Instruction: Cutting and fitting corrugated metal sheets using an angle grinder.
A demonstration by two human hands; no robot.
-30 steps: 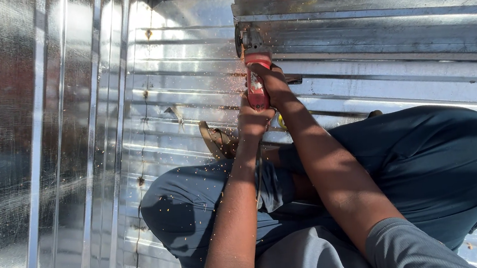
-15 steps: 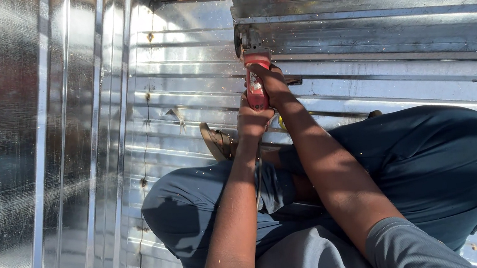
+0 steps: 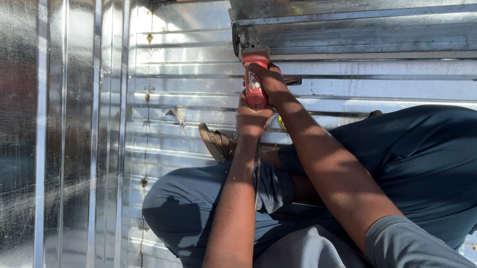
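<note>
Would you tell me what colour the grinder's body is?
Red, seen in the head view: the grinder is gripped by both hands.

Red angle grinder (image 3: 254,79) at a sheet edge
Its red body points away, grey disc head at the far end, touching the edge of a corrugated metal sheet (image 3: 369,25).

Both arms stretched forward, left hand (image 3: 251,118) and right hand (image 3: 268,77) close together, fingers curled shut

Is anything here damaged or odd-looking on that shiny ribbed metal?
Yes. A jagged, dark-edged line runs down the corrugated metal sheet left of the knees, with a bent-up sliver of metal beside it. Both the left hand and right hand grip a red angle grinder against the sheet's far edge.
</note>
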